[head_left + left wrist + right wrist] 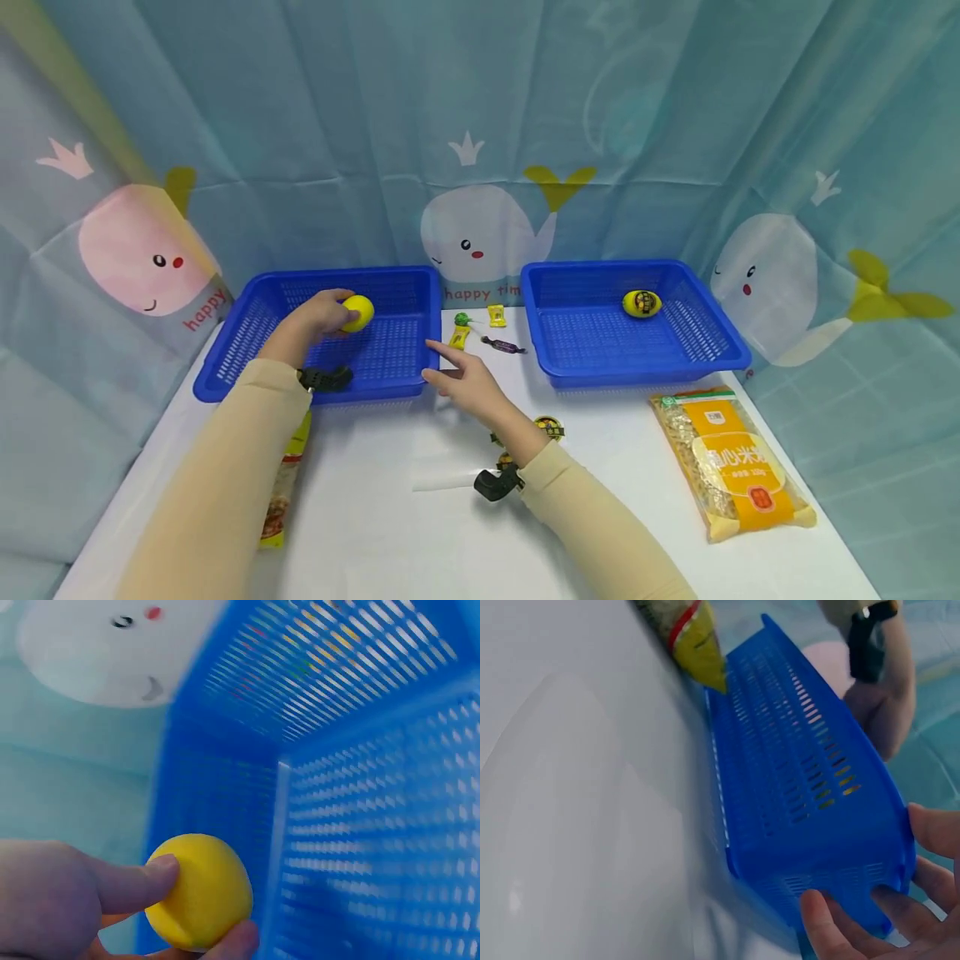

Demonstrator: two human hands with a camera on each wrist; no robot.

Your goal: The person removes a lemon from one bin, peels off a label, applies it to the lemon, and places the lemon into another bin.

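Observation:
My left hand [324, 315] is over the left blue basket [435, 292], pinching a smooth yellow egg-shaped ball [202, 892] between thumb and fingers. In the left wrist view, the ball is above the basket's slotted floor. My right hand [468, 385] is at the same basket's right end, fingers spread. The right wrist view shows fingertips against the outer end wall and one digit at the rim. A second yellow egg [642, 304], with a dark printed label, lies in the right blue basket [637, 367], away from both hands.
Between the baskets lie a green lollipop [462, 319], yellow-wrapped candies [497, 316] and a dark wrapped candy [503, 345]. Round yellow-black stickers [550, 427] lie near my right wrist. An orange noodle bag [731, 462] is at right; a yellow packet [279, 492] is partly behind my left arm.

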